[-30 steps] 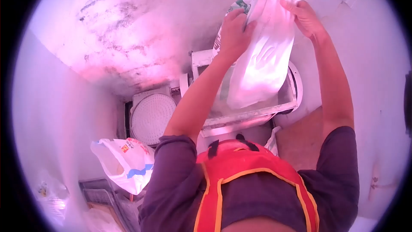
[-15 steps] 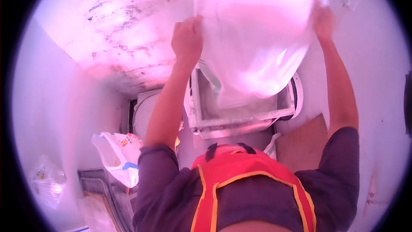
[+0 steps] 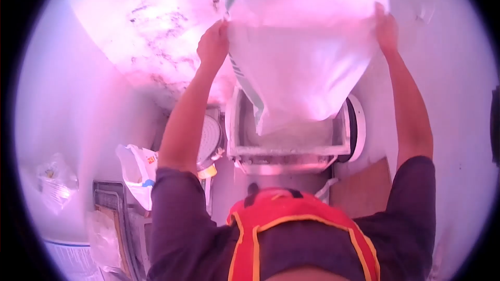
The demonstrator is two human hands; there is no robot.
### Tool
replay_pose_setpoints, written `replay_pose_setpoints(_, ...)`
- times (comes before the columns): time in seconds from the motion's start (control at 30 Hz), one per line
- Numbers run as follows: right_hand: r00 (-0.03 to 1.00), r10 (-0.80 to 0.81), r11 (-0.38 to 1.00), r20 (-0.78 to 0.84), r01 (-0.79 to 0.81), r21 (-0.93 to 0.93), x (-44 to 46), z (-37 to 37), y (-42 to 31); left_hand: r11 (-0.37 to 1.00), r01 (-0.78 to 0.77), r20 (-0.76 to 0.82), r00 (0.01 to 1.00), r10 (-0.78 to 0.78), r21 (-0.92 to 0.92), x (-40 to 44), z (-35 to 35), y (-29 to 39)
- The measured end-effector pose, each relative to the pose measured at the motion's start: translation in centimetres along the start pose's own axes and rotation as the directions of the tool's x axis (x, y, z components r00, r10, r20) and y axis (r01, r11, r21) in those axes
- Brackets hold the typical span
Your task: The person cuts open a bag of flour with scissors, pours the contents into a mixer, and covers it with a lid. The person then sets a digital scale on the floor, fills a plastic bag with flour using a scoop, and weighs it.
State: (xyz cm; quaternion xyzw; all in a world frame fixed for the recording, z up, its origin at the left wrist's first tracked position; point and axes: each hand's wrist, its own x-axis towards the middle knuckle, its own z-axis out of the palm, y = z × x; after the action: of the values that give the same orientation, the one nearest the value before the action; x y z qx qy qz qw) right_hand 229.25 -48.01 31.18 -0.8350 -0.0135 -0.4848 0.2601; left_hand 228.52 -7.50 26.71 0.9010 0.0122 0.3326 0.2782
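Note:
A large white sack [image 3: 304,57] hangs between my two hands, its lower end over an open metal-framed machine bin [image 3: 289,151]. My left hand [image 3: 214,45] is closed on the sack's left edge, near a dark green printed stripe. On the opposite edge, my right hand [image 3: 386,32] grips the sack too. Pale, powdery-looking stuff [image 3: 297,135] shows inside the bin below the sack; its kind is unclear. The sack's top runs out of view.
A round perforated disc [image 3: 209,138] stands left of the bin. Lower left are an opened white bag [image 3: 139,171], metal racks [image 3: 112,192] and a clear plastic bag [image 3: 57,182]. A brown board [image 3: 362,190] leans at the right. A stained wall [image 3: 151,26] rises at the left.
Both hands have shifted slightly left with the sack, which is spread flatter now. More of its green-striped left edge shows. The whole view has shifted a little.

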Motion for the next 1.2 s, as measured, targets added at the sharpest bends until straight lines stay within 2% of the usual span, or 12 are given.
replay_pose_setpoints(0.1, 0.991, -0.101, 0.995, 0.083, 0.101, 0.012, 3.4, 1.1, 2.9, 0.998, -0.062, -0.103, 0.993, 0.059, -0.027, 0.1, -1.0, -0.1)
replay_pose_setpoints(0.2, 0.988, 0.029, 1.0, 0.154, -0.028, -0.007, 2.9, -0.5, 1.2, 0.862, 0.204, 0.273, 0.959, -0.081, -0.464, 1.0, -2.3, -0.2)
replay_pose_setpoints(0.23, 0.99, 0.089, 0.996, 0.108, -0.091, 0.019, 3.5, -2.1, -0.7, 0.811, 0.14, 0.167, 0.985, -0.053, -0.568, 1.3, -3.5, 0.6)
replay_pose_setpoints(0.33, 0.992, 0.065, 0.996, 0.11, -0.058, -0.068, 2.0, -0.7, 0.9, 0.674, 0.455, 0.465, 0.866, -0.183, -0.582, 2.1, -3.1, 0.1)
replay_pose_setpoints(0.47, 0.982, 0.187, 0.976, -0.014, -0.188, -0.108, 2.7, -4.0, -3.5, 0.66, 0.177, 0.165, 0.983, -0.081, -0.73, 1.8, -4.4, 1.1)
replay_pose_setpoints(0.57, 0.997, 0.008, 0.975, 0.076, 0.009, -0.221, 2.0, -2.2, -1.3, 0.753, 0.065, 0.139, 0.99, 0.036, -0.655, 1.6, -4.4, 0.1)
replay_pose_setpoints(0.67, 0.967, 0.213, 0.93, 0.142, -0.156, -0.333, 3.0, -5.0, -4.5, 0.788, -0.081, 0.033, 0.991, 0.128, -0.61, 3.1, -4.8, -1.0)
replay_pose_setpoints(0.73, 0.998, -0.007, 0.995, 0.067, 0.014, -0.098, 1.4, -1.1, 1.8, 0.699, 0.09, 0.132, 0.991, 0.007, -0.709, 1.7, -4.4, -1.9)
replay_pose_setpoints(0.8, 0.994, 0.087, 0.986, 0.06, -0.077, -0.151, 2.8, -2.3, -0.1, 0.584, 0.184, 0.19, 0.98, -0.051, -0.79, 3.9, -4.8, -1.1)
replay_pose_setpoints(0.87, 0.991, -0.104, 0.992, -0.084, 0.098, -0.081, 2.6, -2.5, 0.7, 0.588, 0.058, 0.097, 0.995, 0.034, -0.807, 4.1, -4.5, -1.1)
replay_pose_setpoints(0.93, 0.999, -0.022, 0.99, -0.024, 0.018, -0.139, 2.5, -2.8, 0.9, 0.617, 0.196, 0.288, 0.956, 0.052, -0.762, 3.7, -4.8, -1.4)
replay_pose_setpoints(1.2, 0.996, 0.079, 0.984, -0.044, -0.085, -0.157, 2.7, -6.9, 0.1, 0.599, 0.15, 0.195, 0.981, 0.011, -0.787, 4.6, -5.0, -0.7)
